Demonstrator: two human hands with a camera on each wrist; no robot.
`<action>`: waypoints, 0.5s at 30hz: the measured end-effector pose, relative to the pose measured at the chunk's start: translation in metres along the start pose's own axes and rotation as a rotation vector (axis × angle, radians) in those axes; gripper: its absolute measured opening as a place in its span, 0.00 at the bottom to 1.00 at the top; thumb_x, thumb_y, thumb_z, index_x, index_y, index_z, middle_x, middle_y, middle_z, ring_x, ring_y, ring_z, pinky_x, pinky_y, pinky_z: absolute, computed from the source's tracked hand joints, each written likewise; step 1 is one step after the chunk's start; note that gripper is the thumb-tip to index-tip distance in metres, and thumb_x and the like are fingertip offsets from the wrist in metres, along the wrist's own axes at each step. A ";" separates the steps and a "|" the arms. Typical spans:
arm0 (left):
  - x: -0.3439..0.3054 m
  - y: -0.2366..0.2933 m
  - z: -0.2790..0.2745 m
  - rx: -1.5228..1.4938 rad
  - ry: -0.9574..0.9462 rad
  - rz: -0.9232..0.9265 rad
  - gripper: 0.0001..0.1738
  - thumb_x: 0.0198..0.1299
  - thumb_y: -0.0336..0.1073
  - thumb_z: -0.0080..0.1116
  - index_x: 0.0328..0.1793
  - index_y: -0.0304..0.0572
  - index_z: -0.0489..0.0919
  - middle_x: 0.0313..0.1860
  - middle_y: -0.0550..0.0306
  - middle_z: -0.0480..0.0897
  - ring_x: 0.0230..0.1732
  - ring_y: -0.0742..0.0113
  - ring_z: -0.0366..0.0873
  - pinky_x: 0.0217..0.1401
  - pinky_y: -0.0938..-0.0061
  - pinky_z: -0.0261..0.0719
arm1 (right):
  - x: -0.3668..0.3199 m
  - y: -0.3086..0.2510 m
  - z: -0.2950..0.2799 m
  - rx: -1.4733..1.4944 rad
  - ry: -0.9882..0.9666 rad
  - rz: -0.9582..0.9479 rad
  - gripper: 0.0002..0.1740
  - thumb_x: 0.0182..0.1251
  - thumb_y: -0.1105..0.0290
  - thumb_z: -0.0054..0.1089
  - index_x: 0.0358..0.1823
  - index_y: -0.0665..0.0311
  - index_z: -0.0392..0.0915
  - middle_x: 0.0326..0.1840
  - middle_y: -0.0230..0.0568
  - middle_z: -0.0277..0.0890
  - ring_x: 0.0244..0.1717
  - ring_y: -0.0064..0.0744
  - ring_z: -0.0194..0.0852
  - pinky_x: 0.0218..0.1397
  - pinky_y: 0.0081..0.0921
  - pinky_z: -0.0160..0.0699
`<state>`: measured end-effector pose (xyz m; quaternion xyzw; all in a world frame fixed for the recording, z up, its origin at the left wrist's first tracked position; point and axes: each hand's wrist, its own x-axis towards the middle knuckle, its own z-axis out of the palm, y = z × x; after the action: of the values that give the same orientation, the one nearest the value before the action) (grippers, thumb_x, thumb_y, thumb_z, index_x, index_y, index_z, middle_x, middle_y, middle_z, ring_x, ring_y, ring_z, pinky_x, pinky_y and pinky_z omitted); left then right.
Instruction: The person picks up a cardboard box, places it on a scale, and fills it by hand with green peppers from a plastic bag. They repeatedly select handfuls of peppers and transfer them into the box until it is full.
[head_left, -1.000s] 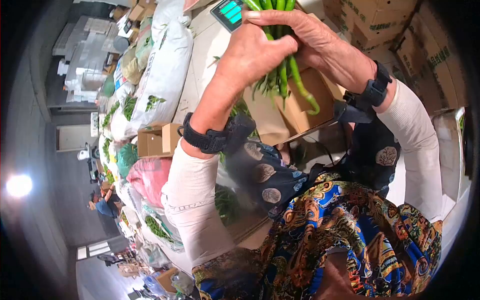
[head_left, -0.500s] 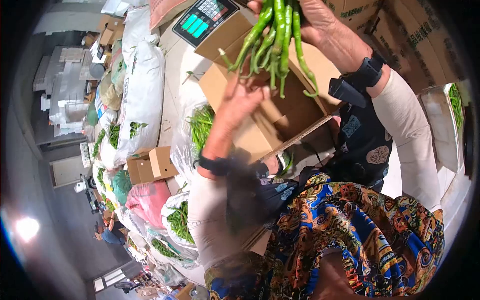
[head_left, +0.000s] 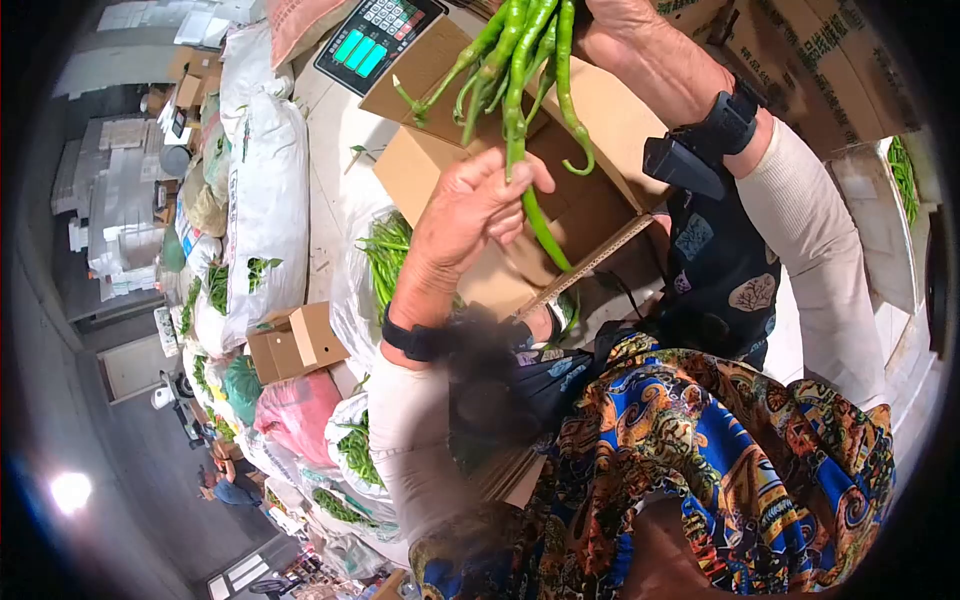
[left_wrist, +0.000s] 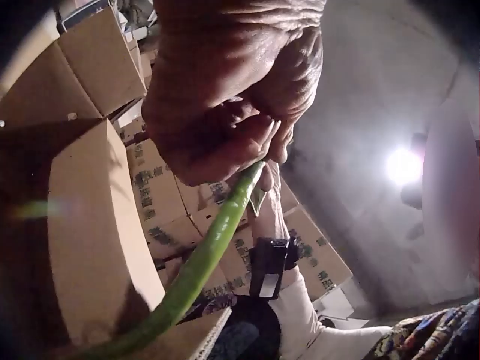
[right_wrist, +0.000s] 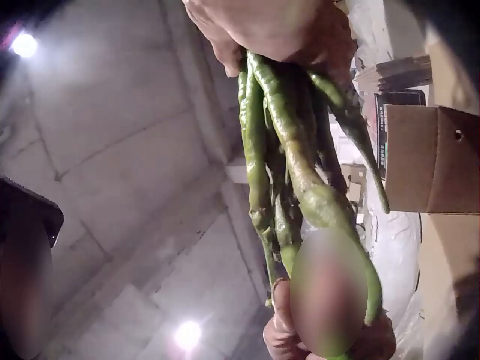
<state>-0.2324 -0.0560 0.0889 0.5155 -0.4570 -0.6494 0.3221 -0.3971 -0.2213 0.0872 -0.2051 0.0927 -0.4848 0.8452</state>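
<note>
A bunch of long green chili peppers hangs from my right hand, which grips it at the top edge of the head view. Below the bunch, my left hand pinches one long pepper between thumb and fingers. The end of that pepper slants down past the fingers in the left wrist view. Seen from the right wrist, my right hand wraps the upper part of the bunch, and several peppers reach down toward my left hand. An open cardboard box stands beneath both hands.
A scale with a lit display stands beyond the box. Left of the box lies a clear plastic bag of green peppers. White sacks, a pink sack and a small carton line the left. Printed cartons stand at right.
My left hand has left the top of the bunch, moved down, and now pinches a single pepper. The right hand keeps its grip. The head view has shifted, showing more of the box and scale.
</note>
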 end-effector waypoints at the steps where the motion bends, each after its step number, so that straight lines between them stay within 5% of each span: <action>1: -0.002 -0.001 -0.004 -0.091 -0.040 0.004 0.17 0.68 0.43 0.53 0.43 0.32 0.78 0.17 0.72 0.64 0.16 0.83 0.57 0.21 0.83 0.58 | -0.002 0.001 0.001 0.001 -0.002 -0.001 0.13 0.58 0.73 0.65 0.43 0.68 0.75 0.34 0.43 0.80 0.38 0.35 0.82 0.47 0.30 0.85; 7: 0.000 -0.009 -0.003 0.013 -0.015 0.064 0.19 0.67 0.45 0.53 0.44 0.32 0.79 0.18 0.69 0.66 0.18 0.81 0.60 0.23 0.83 0.60 | -0.012 0.006 0.009 0.038 -0.044 0.025 0.13 0.60 0.74 0.63 0.45 0.68 0.74 0.34 0.41 0.80 0.38 0.31 0.82 0.47 0.25 0.84; 13: 0.002 -0.014 0.000 0.050 0.055 0.183 0.19 0.67 0.46 0.54 0.48 0.33 0.79 0.36 0.58 0.80 0.33 0.74 0.74 0.35 0.80 0.72 | -0.014 0.008 0.007 -0.004 -0.040 -0.023 0.12 0.62 0.73 0.61 0.45 0.69 0.74 0.30 0.39 0.78 0.31 0.29 0.81 0.40 0.22 0.84; 15: 0.004 -0.016 0.004 -0.078 0.083 0.164 0.19 0.67 0.45 0.54 0.48 0.34 0.79 0.37 0.58 0.80 0.34 0.74 0.74 0.34 0.81 0.71 | -0.010 0.012 0.006 -0.254 0.030 -0.221 0.18 0.52 0.66 0.73 0.40 0.69 0.78 0.34 0.40 0.80 0.35 0.30 0.81 0.45 0.26 0.82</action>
<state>-0.2365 -0.0525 0.0724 0.4900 -0.4581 -0.6163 0.4126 -0.3910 -0.2054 0.0873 -0.3119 0.1425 -0.5620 0.7527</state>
